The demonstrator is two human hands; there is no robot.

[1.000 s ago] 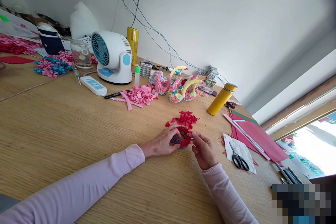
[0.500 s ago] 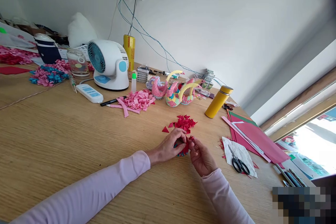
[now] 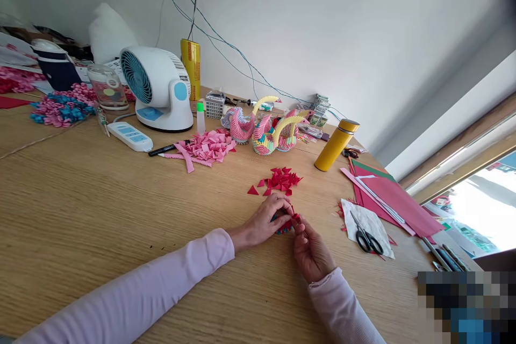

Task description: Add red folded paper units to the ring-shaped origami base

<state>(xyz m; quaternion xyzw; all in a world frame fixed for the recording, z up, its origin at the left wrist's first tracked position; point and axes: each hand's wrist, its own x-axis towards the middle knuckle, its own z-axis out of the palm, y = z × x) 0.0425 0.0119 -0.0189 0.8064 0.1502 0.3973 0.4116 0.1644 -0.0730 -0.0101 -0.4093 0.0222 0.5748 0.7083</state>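
Observation:
My left hand (image 3: 264, 223) curls around a small ring-like piece of folded paper (image 3: 285, 228), red with blue points, and largely hides it. Close against its right side, my right hand (image 3: 313, 251) pinches a small red folded paper triangle (image 3: 296, 217) between thumb and fingers. The triangle appears to meet the paper piece, but I cannot tell how far it is seated. Just beyond my hands lies a pile of red folded paper triangles (image 3: 282, 179), with a few loose ones at its left.
Farther back stand folded paper swans (image 3: 264, 137), a pink paper pile (image 3: 212, 146), a white fan (image 3: 161, 88) and a glue bottle (image 3: 200, 118). To the right are a yellow flask (image 3: 336, 146), scissors (image 3: 367, 239) on a white cloth, and red paper sheets (image 3: 387, 193).
The whole view has shifted slightly, so the background sits higher. My hands stay together at the paper piece, with the left fingertips now nearer the right hand's red triangle.

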